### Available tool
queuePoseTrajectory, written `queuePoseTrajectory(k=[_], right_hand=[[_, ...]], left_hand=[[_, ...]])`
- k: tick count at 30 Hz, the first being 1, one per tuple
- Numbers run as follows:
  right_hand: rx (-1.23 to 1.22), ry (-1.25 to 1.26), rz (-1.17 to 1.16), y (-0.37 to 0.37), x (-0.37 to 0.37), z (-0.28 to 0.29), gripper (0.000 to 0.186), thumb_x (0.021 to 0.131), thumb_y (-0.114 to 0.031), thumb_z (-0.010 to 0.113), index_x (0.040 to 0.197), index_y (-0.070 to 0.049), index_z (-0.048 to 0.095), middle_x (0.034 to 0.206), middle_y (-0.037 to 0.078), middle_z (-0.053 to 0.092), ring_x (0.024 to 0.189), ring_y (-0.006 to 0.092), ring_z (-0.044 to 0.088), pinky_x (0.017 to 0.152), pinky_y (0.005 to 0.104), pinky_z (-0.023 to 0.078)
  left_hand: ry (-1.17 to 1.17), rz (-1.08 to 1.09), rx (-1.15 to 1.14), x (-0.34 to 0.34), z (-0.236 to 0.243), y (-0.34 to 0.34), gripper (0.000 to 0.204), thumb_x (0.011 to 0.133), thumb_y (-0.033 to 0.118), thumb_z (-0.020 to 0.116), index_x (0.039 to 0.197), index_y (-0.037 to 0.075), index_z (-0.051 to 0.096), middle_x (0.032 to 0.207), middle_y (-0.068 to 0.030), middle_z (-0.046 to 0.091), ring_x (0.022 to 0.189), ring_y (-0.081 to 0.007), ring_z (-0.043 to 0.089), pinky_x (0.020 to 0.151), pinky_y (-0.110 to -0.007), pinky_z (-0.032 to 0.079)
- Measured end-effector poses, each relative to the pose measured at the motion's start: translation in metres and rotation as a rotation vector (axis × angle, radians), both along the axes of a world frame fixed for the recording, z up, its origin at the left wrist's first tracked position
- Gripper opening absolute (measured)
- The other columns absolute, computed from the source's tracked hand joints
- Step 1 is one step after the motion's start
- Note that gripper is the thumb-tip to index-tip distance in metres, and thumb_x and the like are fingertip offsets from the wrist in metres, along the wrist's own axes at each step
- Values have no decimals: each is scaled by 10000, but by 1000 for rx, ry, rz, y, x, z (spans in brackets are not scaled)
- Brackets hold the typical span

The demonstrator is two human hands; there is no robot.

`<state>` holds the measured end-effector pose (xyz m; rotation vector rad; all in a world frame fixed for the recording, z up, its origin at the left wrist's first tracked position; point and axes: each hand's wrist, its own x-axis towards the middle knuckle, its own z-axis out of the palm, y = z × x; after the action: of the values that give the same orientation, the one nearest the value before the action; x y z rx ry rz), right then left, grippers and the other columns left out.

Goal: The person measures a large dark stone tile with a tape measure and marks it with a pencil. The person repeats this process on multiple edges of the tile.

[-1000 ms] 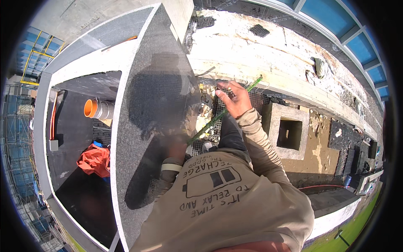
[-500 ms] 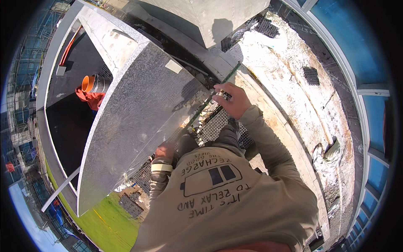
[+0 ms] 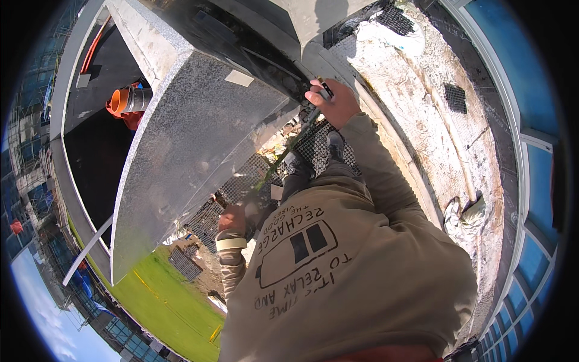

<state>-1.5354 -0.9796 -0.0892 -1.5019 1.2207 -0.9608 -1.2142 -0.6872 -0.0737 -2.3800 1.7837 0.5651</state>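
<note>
My right hand (image 3: 338, 104) is raised near the corner of a large grey panel, its fingers closed on a slim dark object (image 3: 325, 89) with a brass-coloured end, its kind unclear. Below it a thin green strip (image 3: 283, 155) slants down to the left, over black plastic grid mats (image 3: 313, 145). Low by the panel's lower edge, my left hand (image 3: 233, 218) looks curled, with a small brown thing (image 3: 218, 200) beside its fingers; whether it holds this cannot be told. The speckled grey panel (image 3: 181, 139) fills the left middle and carries a pale rectangular patch (image 3: 239, 78).
An orange pipe end (image 3: 119, 101) with red cloth sits in the dark recess left of the panel. A pale concrete block (image 3: 316, 21) stands ahead. To the right lie dirty white sheeting (image 3: 422, 90) and a curved kerb (image 3: 392, 133), beside blue glazing (image 3: 503, 54). Green turf (image 3: 157, 295) lies at lower left.
My right hand has shifted slightly forward and now shows the slim dark object in its fingers. The view has moved, so more turf and more of my legs show. My left hand stays low.
</note>
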Motion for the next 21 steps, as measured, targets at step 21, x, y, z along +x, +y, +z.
queuePoseTrajectory(k=[21], right_hand=[[384,99,84,32,7,-147,540,824,-431,708,1070,48,663,1026,212,684,959,343,658,862,424,495]], left_hand=[[-510,-505,69,17,204,-143,247,926,289,598,800,78,621,811,-91,597,659,-320,655,563,-409,549]])
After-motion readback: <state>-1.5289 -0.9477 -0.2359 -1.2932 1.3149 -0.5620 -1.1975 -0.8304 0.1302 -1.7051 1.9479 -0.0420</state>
